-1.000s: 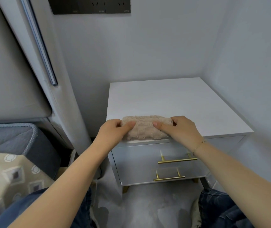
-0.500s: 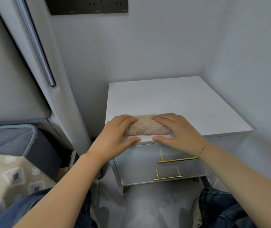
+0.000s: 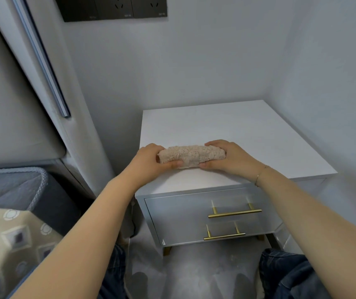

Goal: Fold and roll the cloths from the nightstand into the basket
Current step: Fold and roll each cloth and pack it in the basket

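A fuzzy beige cloth (image 3: 191, 156), rolled into a short cylinder, is held just above the front left part of the white nightstand (image 3: 237, 134). My left hand (image 3: 149, 160) grips its left end, fingers behind and thumb underneath. My right hand (image 3: 231, 157) grips its right end the same way. No basket shows in the head view.
The nightstand stands in a corner between two grey walls, with two drawers and gold handles (image 3: 234, 213). A padded headboard (image 3: 10, 93) and a bed with patterned bedding (image 3: 6, 238) lie to the left. My knees in jeans (image 3: 291, 275) are low in view.
The cloth lay flat under my pressing fingers; my hands then rolled it toward the back. Now it is a tight roll, gripped at both ends and raised slightly off the top.
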{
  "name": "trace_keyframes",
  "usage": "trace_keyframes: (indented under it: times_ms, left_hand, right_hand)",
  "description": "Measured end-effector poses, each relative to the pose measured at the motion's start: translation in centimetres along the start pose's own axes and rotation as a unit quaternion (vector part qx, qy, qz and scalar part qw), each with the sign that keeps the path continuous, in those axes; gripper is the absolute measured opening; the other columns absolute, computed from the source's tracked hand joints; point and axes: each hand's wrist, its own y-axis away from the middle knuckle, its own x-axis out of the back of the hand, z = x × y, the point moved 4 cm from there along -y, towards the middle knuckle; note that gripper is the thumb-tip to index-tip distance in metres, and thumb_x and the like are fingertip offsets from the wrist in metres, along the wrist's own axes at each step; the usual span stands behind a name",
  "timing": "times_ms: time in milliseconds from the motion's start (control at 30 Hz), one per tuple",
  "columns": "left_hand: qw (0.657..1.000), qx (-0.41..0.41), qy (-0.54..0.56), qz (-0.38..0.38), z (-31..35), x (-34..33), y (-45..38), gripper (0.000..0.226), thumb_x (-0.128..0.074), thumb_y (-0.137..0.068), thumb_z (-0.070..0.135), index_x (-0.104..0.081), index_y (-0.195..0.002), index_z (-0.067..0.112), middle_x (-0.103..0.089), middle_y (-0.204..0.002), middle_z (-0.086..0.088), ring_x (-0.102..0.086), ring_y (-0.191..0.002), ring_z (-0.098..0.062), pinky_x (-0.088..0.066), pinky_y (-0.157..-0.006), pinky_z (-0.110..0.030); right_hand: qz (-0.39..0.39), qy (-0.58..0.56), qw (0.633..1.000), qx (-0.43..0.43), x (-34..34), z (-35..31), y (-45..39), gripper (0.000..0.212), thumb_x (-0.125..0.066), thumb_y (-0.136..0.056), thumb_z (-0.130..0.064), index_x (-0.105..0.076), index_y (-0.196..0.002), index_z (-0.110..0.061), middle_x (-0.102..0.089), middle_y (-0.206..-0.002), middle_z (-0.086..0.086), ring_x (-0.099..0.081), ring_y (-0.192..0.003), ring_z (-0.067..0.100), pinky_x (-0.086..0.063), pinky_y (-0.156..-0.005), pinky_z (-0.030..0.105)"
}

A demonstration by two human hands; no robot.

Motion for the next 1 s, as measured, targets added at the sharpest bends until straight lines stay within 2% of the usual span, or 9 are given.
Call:
trace_keyframes:
  times_ms: [133, 200, 333, 467, 600, 667, 767, 867, 1000]
  left_hand:
    - [1.000, 0.019, -0.012, -0.018, 1.2, 0.2, 0.3, 0.036, -0.073, -0.076, 0.049, -0.058, -0.079, 0.016, -0.055, -0.079, 0.002, -0.049, -0.070, -0.011, -0.035, -0.059, -0.023]
    - [0.999, 0.025, 0.018, -0.015, 1.9, 0.2, 0.5, 0.034, -0.071, -0.077, 0.049, -0.060, -0.082, 0.017, -0.061, -0.080, 0.000, -0.055, -0.073, -0.013, -0.041, -0.062, -0.024]
    - [0.980, 0.032, 0.197, 0.021, 3.3, 0.4, 1.1, 0.036, -0.068, -0.080, 0.048, -0.066, -0.103, 0.020, -0.071, -0.097, 0.006, -0.067, -0.091, -0.012, -0.056, -0.082, -0.029]
    - [0.957, 0.004, 0.285, 0.048, 5.8, 0.1, 2.1, 0.028, -0.064, -0.082, 0.050, -0.057, -0.103, 0.031, -0.071, -0.098, 0.004, -0.068, -0.085, -0.008, -0.057, -0.080, -0.029]
    - [0.952, -0.050, 0.294, -0.072, 9.5, -1.9, 3.5, 0.043, -0.074, -0.077, 0.036, -0.051, -0.114, 0.035, -0.070, -0.100, 0.010, -0.068, -0.085, -0.003, -0.056, -0.076, -0.021]
    - [0.950, -0.069, 0.284, -0.109, 11.2, -2.9, 4.0, 0.051, -0.077, -0.075, 0.031, -0.052, -0.119, 0.032, -0.069, -0.103, 0.013, -0.067, -0.089, 0.001, -0.054, -0.078, -0.017]
    - [0.939, -0.093, 0.279, -0.177, 13.9, -5.1, 5.5, 0.046, -0.077, -0.075, 0.024, -0.059, -0.118, 0.027, -0.071, -0.106, 0.015, -0.066, -0.096, 0.000, -0.052, -0.083, -0.015]
    - [0.921, -0.117, 0.262, -0.265, 17.0, -8.8, 8.2, 0.038, -0.077, -0.077, 0.019, -0.063, -0.111, 0.027, -0.072, -0.104, 0.016, -0.066, -0.097, -0.001, -0.050, -0.084, -0.014]
    - [0.894, -0.138, 0.256, -0.342, 21.1, -14.5, 12.0, 0.035, -0.076, -0.078, 0.017, -0.065, -0.110, 0.027, -0.071, -0.104, 0.016, -0.067, -0.098, -0.001, -0.051, -0.084, -0.015]
  right_hand:
    - [-0.033, -0.066, 0.997, -0.029, 0.7, -0.3, -0.3, 0.026, -0.079, -0.075, -0.014, -0.067, -0.099, -0.014, -0.066, -0.093, -0.007, -0.060, -0.085, 0.006, -0.045, -0.066, 0.005]
    - [-0.021, -0.107, 0.993, -0.048, 1.1, -0.2, -0.1, 0.024, -0.077, -0.076, -0.011, -0.070, -0.099, -0.010, -0.070, -0.095, -0.002, -0.064, -0.085, 0.009, -0.049, -0.070, 0.007]
    - [0.019, -0.218, 0.973, -0.069, 2.1, -0.7, 1.3, 0.033, -0.077, -0.076, -0.018, -0.070, -0.107, -0.011, -0.073, -0.102, 0.002, -0.069, -0.097, 0.015, -0.053, -0.087, 0.026]
    - [0.089, -0.271, 0.956, -0.071, 4.0, -1.7, 4.4, 0.048, -0.076, -0.071, -0.037, -0.067, -0.112, -0.012, -0.073, -0.106, 0.002, -0.069, -0.099, 0.016, -0.052, -0.091, 0.034]
    - [0.168, -0.310, 0.932, -0.082, 6.0, -1.2, 9.9, 0.032, -0.072, -0.080, -0.028, -0.070, -0.107, -0.011, -0.074, -0.102, 0.001, -0.069, -0.097, 0.016, -0.051, -0.093, 0.034]
    - [0.190, -0.321, 0.923, -0.089, 6.8, -0.7, 13.0, 0.031, -0.071, -0.081, -0.026, -0.069, -0.109, -0.012, -0.074, -0.102, 0.000, -0.069, -0.097, 0.015, -0.054, -0.087, 0.029]
    - [0.207, -0.329, 0.916, -0.103, 7.4, 0.3, 18.2, 0.034, -0.070, -0.082, -0.024, -0.065, -0.114, -0.013, -0.073, -0.106, -0.001, -0.069, -0.098, 0.014, -0.056, -0.077, 0.020]
    - [0.235, -0.324, 0.905, -0.147, 7.8, 2.2, 25.2, 0.024, -0.068, -0.083, -0.023, -0.066, -0.106, -0.018, -0.074, -0.102, -0.003, -0.070, -0.092, 0.011, -0.055, -0.070, 0.017]
    - [0.252, -0.308, 0.896, -0.199, 8.8, 5.0, 33.4, 0.037, -0.067, -0.083, -0.029, -0.063, -0.117, -0.016, -0.072, -0.109, -0.001, -0.068, -0.100, 0.015, -0.055, -0.087, 0.028]
